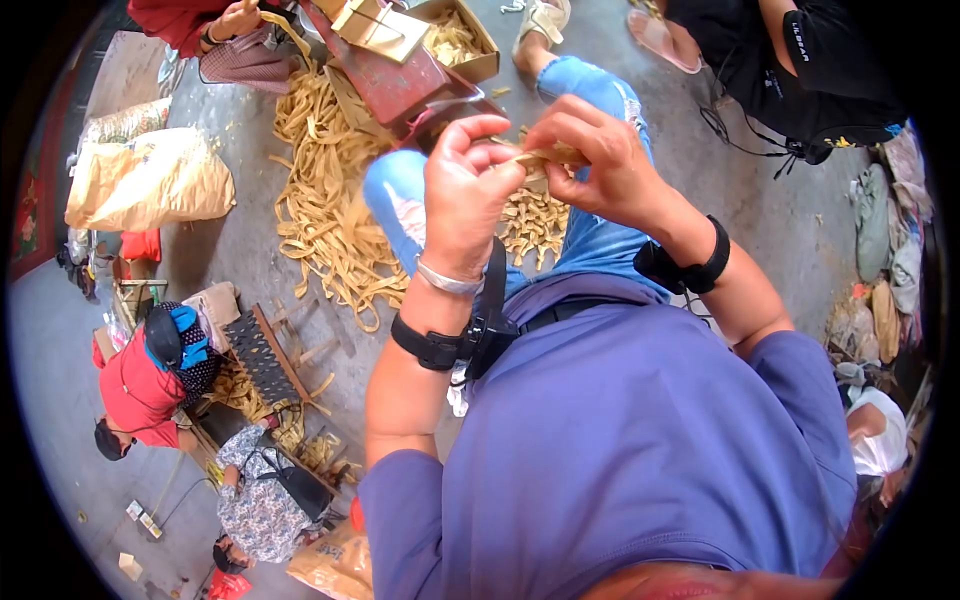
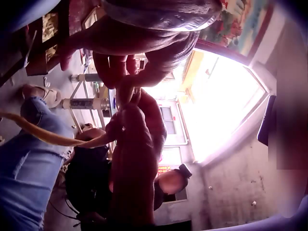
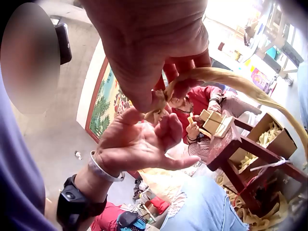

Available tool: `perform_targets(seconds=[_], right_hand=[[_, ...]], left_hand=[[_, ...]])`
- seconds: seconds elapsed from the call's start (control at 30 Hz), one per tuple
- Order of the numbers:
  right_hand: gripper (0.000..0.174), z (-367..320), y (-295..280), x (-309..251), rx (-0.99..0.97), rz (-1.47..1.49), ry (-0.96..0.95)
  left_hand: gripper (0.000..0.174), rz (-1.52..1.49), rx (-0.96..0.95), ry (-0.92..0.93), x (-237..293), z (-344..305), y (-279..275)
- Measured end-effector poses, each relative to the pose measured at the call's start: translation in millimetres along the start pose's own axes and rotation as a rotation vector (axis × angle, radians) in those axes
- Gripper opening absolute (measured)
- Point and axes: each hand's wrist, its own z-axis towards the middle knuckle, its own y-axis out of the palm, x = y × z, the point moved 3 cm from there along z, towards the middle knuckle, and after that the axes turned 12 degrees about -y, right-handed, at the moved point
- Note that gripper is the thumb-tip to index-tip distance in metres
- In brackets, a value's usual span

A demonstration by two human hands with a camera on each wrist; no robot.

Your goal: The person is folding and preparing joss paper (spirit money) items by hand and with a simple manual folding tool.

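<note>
A long, soft tan strip is looped into a small knot between the two hands, over the lap. My left hand pinches the knot's end between thumb and forefinger, its other fingers spread apart. On the other side, my right hand grips the strip with thumb and fingers. The strip's free length arcs away past the right hand in the right wrist view. Below the hands, between the knees, lie many small knotted pieces. A heap of long loose strips covers the floor beside the left knee.
A red wooden bench stands ahead, bearing a wooden board tool, with a cardboard box of strips beside it. A person in a red sleeve works there. A large tan sack lies at left.
</note>
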Motion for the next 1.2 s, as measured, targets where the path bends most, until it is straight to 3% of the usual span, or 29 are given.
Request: perform_targets(seconds=[0.1,0.2,0.23,0.33,0.43,0.53,0.6,0.63,0.73,0.77,0.83,1.0,1.2], right_hand=[[0.019,2,-6,-2,0.008,-0.05,-0.024],[0.017,-2,-8,-2,0.03,-0.017,-0.01],[0.016,-3,-8,2,0.036,0.038,0.039],[0.011,-8,-5,12,0.06,0.275,0.214],[0.012,-21,13,20,0.139,0.63,0.438],[0.014,-17,18,21,0.195,0.449,0.292],[0.017,-17,20,20,0.08,0.543,0.32],[0.018,-17,20,19,0.023,0.587,0.332],[0.023,-14,15,16,-0.007,0.655,0.235],[0.021,-14,11,20,0.038,0.549,0.189],[0.017,-12,1,25,0.034,0.513,0.208],[0.011,-13,-5,28,0.086,0.483,0.182],[0.01,-24,14,34,0.087,0.56,0.345]], left_hand=[[0.034,-0.254,-0.204,-0.11,-13,6,-3],[0.032,-0.243,-0.214,-0.115,-12,3,8],[0.026,-0.066,-0.112,-0.039,-7,1,9],[0.011,0.777,0.391,0.563,5,-5,3],[0.011,0.572,0.293,0.361,6,-8,6],[0.021,0.473,0.218,0.285,3,-11,9],[0.02,0.574,0.218,0.336,8,-16,10],[0.018,0.466,0.211,0.325,0,-8,-2],[0.013,0.382,0.129,0.151,9,-10,-13],[0.013,0.316,0.094,0.105,11,-11,-19],[0.012,0.188,0.024,0.008,14,-13,-32],[0.011,0.168,0.0,-0.031,10,-25,-52],[0.008,0.175,0.001,-0.085,-2,-23,-70]])
